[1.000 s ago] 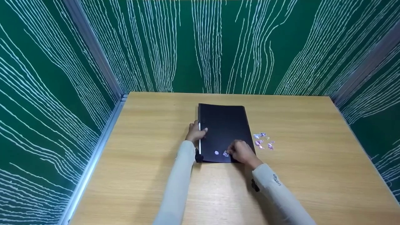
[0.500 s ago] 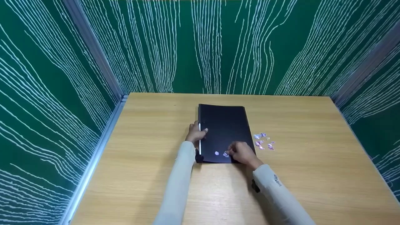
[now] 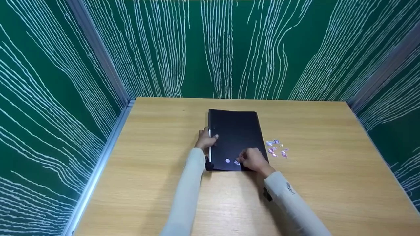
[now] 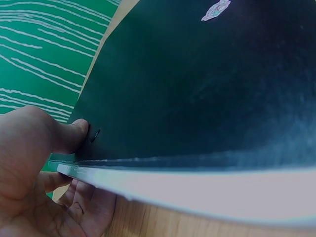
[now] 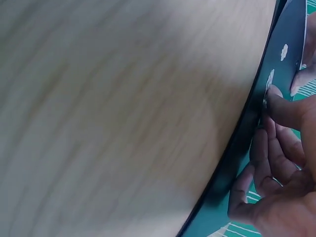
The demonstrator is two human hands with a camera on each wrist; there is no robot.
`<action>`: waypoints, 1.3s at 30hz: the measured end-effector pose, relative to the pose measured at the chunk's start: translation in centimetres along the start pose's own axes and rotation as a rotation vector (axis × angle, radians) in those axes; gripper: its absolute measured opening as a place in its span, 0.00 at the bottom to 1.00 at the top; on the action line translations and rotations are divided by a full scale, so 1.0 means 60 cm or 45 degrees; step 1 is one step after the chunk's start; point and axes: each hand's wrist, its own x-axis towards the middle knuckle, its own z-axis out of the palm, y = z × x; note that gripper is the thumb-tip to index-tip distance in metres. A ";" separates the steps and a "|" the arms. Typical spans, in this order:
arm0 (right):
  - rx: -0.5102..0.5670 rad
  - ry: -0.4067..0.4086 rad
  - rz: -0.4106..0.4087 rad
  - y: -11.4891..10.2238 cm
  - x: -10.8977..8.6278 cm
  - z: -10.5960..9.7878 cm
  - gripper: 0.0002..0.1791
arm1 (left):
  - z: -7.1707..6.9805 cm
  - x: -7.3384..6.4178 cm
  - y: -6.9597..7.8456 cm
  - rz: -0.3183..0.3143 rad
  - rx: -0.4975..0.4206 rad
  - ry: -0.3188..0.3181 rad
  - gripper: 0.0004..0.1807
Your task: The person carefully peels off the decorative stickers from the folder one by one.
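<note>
A black folder (image 3: 234, 131) lies on the table, white page edges showing along its left side. My left hand (image 3: 205, 139) grips that side, its thumb (image 4: 79, 132) on the cover and its fingers under the white edge (image 4: 163, 190). Near the folder's front edge, my right hand (image 3: 253, 158) pinches a small pale purple sticker (image 3: 236, 162) against the cover, partly hidden by the fingertips. In the right wrist view this sticker (image 5: 270, 79) stands out from the thumb tip. Just left of it, another small sticker (image 3: 227, 160) lies flat on the cover.
Several small pink and purple stickers (image 3: 272, 150) lie on the wooden table (image 3: 315, 170), right of the folder. Green walls (image 3: 190, 49) with white line patterns rise behind and beside the table, with a metal rail (image 3: 98, 173) along its left edge.
My right fingertips have shifted very slightly at the pinched sticker. The left hand keeps its grip, and the folder and loose stickers stay in place.
</note>
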 end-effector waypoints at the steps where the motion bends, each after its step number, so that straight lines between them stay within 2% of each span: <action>1: -0.007 -0.002 0.004 0.000 0.000 0.000 0.05 | 0.000 0.001 0.000 -0.002 0.001 0.000 0.36; 9: -0.036 -0.046 0.059 -0.009 0.000 -0.006 0.06 | 0.000 0.001 0.001 -0.012 0.027 -0.012 0.37; 16: -0.097 -0.001 -0.027 -0.012 0.002 -0.014 0.15 | -0.001 0.003 0.005 0.048 -0.054 0.005 0.35; 21: -0.076 -0.023 -0.002 -0.013 0.002 -0.013 0.19 | 0.000 0.004 0.005 0.024 -0.052 0.000 0.36; 31: -0.030 -0.063 0.090 -0.013 0.002 0.000 0.16 | -0.003 -0.001 0.006 0.022 0.009 -0.014 0.36; 35: -0.005 -0.055 0.088 -0.015 0.002 0.003 0.18 | -0.004 0.000 0.005 0.034 -0.011 -0.012 0.36; 39: -0.012 -0.056 0.102 -0.017 -0.001 0.005 0.17 | -0.003 0.000 0.001 -0.011 -0.046 -0.020 0.36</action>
